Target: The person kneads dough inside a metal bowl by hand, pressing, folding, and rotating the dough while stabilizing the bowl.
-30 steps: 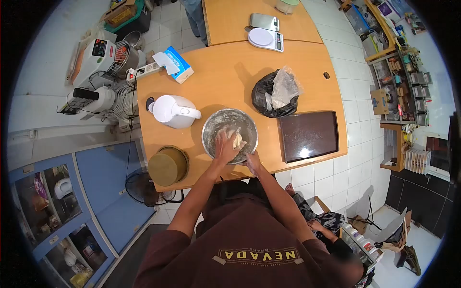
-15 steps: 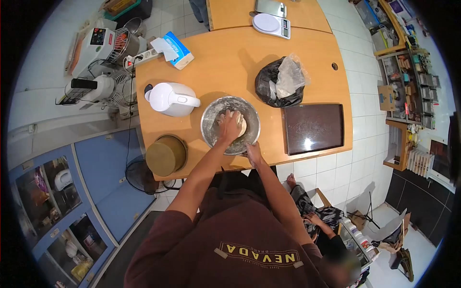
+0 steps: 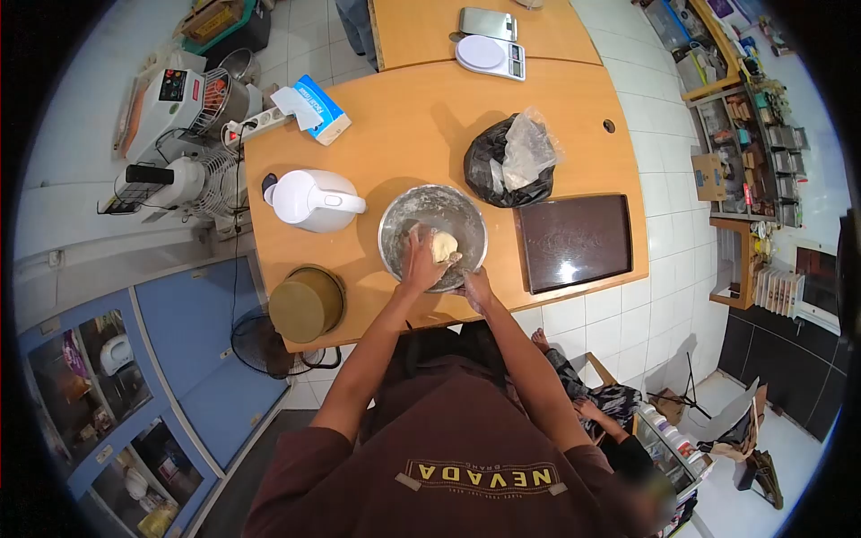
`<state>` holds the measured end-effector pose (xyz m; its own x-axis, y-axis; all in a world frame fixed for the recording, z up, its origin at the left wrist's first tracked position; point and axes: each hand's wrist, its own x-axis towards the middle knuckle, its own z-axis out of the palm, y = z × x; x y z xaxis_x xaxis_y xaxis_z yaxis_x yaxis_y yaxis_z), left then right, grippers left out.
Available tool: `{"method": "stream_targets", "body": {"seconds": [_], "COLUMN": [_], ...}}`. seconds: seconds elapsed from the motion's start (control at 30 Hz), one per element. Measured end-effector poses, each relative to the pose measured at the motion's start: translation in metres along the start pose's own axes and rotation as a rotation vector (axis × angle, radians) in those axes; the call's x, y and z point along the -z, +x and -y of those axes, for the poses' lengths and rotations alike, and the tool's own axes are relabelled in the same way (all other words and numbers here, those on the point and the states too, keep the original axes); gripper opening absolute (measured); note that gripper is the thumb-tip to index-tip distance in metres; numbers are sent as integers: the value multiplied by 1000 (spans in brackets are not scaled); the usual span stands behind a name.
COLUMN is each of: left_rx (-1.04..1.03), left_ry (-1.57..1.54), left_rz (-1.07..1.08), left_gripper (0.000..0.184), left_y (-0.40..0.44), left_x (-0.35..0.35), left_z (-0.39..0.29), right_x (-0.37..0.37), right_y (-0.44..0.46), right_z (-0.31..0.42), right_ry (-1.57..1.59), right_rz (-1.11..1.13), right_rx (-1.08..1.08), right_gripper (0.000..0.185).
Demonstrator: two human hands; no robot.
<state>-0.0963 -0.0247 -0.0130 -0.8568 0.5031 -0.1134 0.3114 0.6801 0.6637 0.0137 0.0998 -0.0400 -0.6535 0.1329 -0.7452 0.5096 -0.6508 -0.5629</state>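
A steel mixing bowl (image 3: 395,220), its inside smeared with flour, stands near the table's front edge. In it lies a pale lump of dough (image 3: 444,246) on the near side. My left hand (image 3: 420,262) reaches into the bowl with its fingers curled around the dough's left side; the fingertips are partly hidden. At the bowl's near right rim, my right hand (image 3: 477,289) grips the edge, and some of its fingers are out of sight beneath the rim.
A white kettle (image 3: 314,201) and a lidded brown container (image 3: 308,305) stand left of the bowl. To the right are a black plastic bag (image 3: 484,166) and a dark baking tray (image 3: 577,242). Farther back are a tissue box (image 3: 323,112) and kitchen scale (image 3: 489,56). A person (image 3: 619,439) sits at lower right.
My left hand has gone from lying over the dough to its left, near side, with the dough gathered closer to me. My right hand stays at the rim. The view has shifted slightly.
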Motion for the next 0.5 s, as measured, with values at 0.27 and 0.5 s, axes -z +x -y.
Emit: {"method": "stream_targets", "body": {"seconds": [0.27, 0.5], "left_rx": [99, 257], "left_ry": [180, 107], "left_rz": [200, 146], "left_gripper": [78, 76], "left_y": [23, 46], "left_x": [-27, -34], "left_z": [4, -3], "right_x": [12, 9], "right_y": [15, 8], "right_z": [-16, -9], "right_ry": [-1, -10], "right_rz": [-44, -67], "right_rx": [9, 26], "right_gripper": [37, 32]}}
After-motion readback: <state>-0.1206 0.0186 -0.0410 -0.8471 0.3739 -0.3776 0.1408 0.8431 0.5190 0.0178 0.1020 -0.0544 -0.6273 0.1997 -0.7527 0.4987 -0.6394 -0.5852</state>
